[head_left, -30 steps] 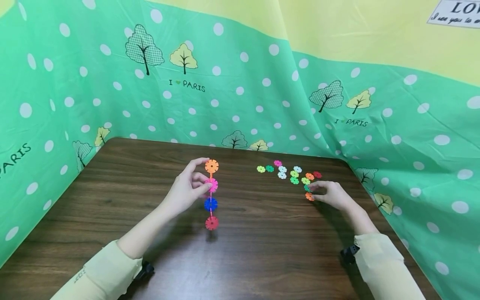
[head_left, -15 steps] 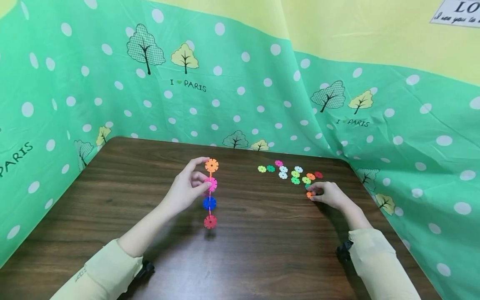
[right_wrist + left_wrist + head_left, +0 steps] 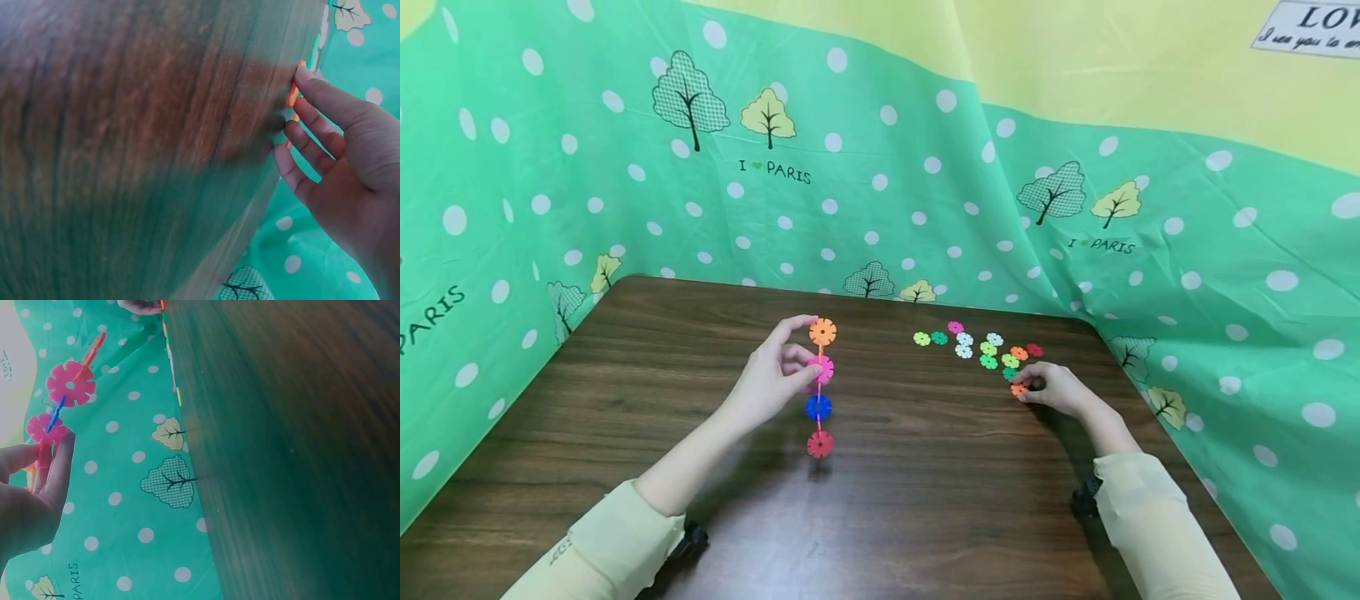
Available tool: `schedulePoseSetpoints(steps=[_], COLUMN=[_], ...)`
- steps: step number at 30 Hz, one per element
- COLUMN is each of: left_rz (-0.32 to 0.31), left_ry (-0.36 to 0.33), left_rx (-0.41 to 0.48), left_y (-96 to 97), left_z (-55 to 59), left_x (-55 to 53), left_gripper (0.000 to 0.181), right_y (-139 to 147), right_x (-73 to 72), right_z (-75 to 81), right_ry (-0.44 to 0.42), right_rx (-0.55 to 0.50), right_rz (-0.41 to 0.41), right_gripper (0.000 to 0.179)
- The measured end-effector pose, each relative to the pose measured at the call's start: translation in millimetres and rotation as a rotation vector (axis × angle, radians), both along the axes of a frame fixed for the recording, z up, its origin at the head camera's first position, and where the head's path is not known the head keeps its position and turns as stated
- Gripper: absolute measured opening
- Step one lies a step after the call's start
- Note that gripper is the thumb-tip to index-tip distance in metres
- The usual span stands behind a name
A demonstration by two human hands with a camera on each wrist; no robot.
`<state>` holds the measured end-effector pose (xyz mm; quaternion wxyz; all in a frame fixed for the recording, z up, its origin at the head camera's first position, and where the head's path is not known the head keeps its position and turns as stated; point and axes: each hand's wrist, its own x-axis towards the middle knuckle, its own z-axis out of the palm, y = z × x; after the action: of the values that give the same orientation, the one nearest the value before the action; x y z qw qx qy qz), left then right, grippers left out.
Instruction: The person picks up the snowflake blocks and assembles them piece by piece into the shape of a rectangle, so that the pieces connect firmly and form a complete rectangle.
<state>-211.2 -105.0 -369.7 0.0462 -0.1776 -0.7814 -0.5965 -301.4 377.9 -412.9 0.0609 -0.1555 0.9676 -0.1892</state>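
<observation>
- Fingers, left hand [image 3: 771, 379]: thumb and fingers pinching the chain [image 3: 817, 407] at its pink disc [image 3: 827, 369], forefinger at the upper edge of the orange disc [image 3: 823, 332].
- Right hand [image 3: 1060, 389]: thumb and forefinger pinching a loose orange disc [image 3: 1018, 390] at table level; other fingers bent, slightly apart in the right wrist view.
- Chain location: held over the middle of the table [image 3: 625, 433], clear of its surface.
- Long axis: runs far-to-near over the table, straight. Orange end points to the table's far edge, red disc [image 3: 820, 444] end to its near edge. Red end sits lower, shadow just under it. Exact tilt: can't tell.
- Look: notched plastic flower discs, head view order orange, pink, blue disc [image 3: 812, 410], red. Edge-on discs slotted between as links, orange then pinkish; left wrist view shows the pink ones face-on, blue and red edge-on.
- Loose discs [image 3: 989, 362]: lying at the table's far right; white, yellow-green, green, pink, orange, red.
- Green dotted cloth [image 3: 880, 125] hangs behind the table.
</observation>
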Motion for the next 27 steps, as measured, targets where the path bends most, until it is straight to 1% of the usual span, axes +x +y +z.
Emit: schedulePoseSetpoints(steps=[8,11,14,19,21,22,25,27], left_rz=[0.0,-0.007,-0.003,0.002,-0.002,-0.002,-0.009,-0.013], left_ry=[-0.001,0.0,0.008,0.017,0.012,0.008,0.007,0.008], left_rx=[0.014,0.017,0.014,-0.01,-0.016,-0.017,-0.018,-0.014], left_y=[0.9,1.1,1.4,1.3,1.0,1.0,1.0,1.4], left_z=[1.9,1.4,0.8,0.7,1.3,1.6,2.3,2.6], left_x=[-0.5,-1.6,-3.4,-6.2,-6.8,-7.0,-8.0,-8.7], left_gripper=[0.065,0.065,0.064,0.064,0.064,0.064,0.063,0.063], right_y=[-5,-7,-9,-11,-13,-14,-19,-25], right_x=[-0.3,-0.4,-0.2,1.8,2.9,3.4,5.0,5.9], right_z=[1.8,3.4,5.9,9.4,10.6,11.5,15.9,20.0], right_ry=[0.0,0.013,0.027,-0.055,-0.089,-0.091,-0.07,-0.03], right_rx=[-0.012,-0.006,-0.008,-0.095,-0.134,-0.141,-0.155,-0.158], right_rz=[-0.008,-0.033,-0.034,-0.047,-0.065,-0.061,-0.045,-0.036], right_gripper=[0.023,0.024,0.023,0.02,0.02,0.02,0.021,0.021])
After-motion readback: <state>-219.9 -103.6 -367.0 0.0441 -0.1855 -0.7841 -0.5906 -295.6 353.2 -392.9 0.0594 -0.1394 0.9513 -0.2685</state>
